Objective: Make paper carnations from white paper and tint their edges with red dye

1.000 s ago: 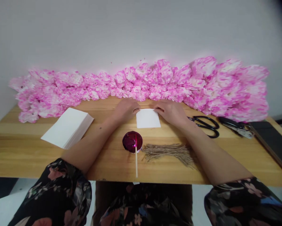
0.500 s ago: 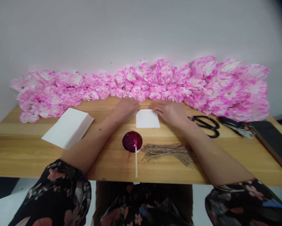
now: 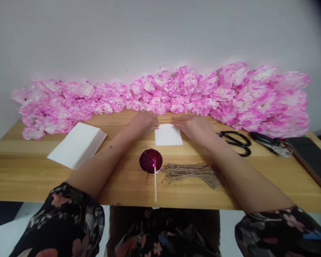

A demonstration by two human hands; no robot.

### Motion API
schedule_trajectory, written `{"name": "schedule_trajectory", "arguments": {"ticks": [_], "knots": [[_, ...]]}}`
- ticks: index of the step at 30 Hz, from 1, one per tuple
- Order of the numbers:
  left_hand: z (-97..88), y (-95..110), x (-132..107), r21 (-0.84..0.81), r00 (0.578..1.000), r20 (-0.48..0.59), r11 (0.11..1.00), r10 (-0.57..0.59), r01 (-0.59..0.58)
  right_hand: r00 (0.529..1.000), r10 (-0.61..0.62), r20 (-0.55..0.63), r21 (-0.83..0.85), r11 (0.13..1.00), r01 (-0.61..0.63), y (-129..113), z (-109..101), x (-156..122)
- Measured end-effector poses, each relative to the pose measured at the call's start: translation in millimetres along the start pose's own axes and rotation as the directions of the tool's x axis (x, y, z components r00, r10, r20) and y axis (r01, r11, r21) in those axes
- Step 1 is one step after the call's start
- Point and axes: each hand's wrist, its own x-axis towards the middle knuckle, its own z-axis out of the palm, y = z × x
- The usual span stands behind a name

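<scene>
A small white sheet of paper (image 3: 168,135) lies on the table in front of me. My left hand (image 3: 144,121) is at its far left corner, fingers bent and pressed together on the edge. At the far right corner my right hand (image 3: 193,125) grips the same sheet with curled fingers. The fingertips are partly hidden behind the hands. Nearer to me stands a round dish of dark magenta liquid (image 3: 147,160), with a thin wooden stick (image 3: 155,185) resting in it.
Pink and white paper flowers (image 3: 77,98) line the wall. A stack of white paper (image 3: 78,142) lies left. Brown twine pieces (image 3: 189,171) lie near my right forearm. Black-handled scissors (image 3: 237,142), a second cutting tool (image 3: 270,143) and a dark phone (image 3: 310,160) lie right.
Both hands stay at the sheet's far corners with only slight finger movement. A thin line along the sheet's far edge no longer shows. The view has shifted slightly.
</scene>
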Motion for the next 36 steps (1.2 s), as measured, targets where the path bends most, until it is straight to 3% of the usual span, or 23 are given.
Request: {"name": "schedule_trajectory", "arguments": {"ticks": [4,9,13,19,23,26,32,36], "knots": [[-0.7,-0.7,-1.0,-0.020,1.000,-0.012,1.000,0.000,0.000,0.999,-0.030,0.022,-0.170,0.985,0.033,-1.2,1.2,0.1],[6.3,-3.2,-0.9,-0.040,0.998,-0.062,0.999,0.015,-0.018,1.000,-0.005,0.021,-0.105,0.994,0.007,-2.3,0.3,0.1],[14.3,-5.4,-0.5,-0.130,0.990,-0.136,0.991,-0.044,0.026,1.000,-0.011,-0.004,-0.080,0.997,0.011,-0.6,-0.8,-0.5],[16.8,-2.8,-1.4,-0.361,0.960,-0.178,0.922,-0.216,0.141,0.993,0.096,-0.068,0.161,0.983,-0.084,9.0,4.7,1.2],[18.2,-0.7,-1.5,-0.555,0.947,-0.130,0.813,-0.294,0.176,0.979,0.198,-0.039,0.392,0.905,-0.167,15.3,8.9,3.5],[19.6,-1.7,-1.2,-0.598,0.945,-0.136,0.785,-0.298,0.162,0.976,0.214,-0.033,0.496,0.852,-0.170,17.4,8.9,4.3],[16.8,-2.8,-2.5,-0.581,0.956,-0.144,0.804,-0.257,0.128,0.995,0.095,-0.004,0.516,0.853,-0.079,19.3,4.4,4.0],[13.6,-1.8,-3.9,-0.584,0.965,-0.141,0.806,-0.223,0.101,0.994,0.109,0.028,0.531,0.841,-0.107,15.5,-0.5,2.9]]}}
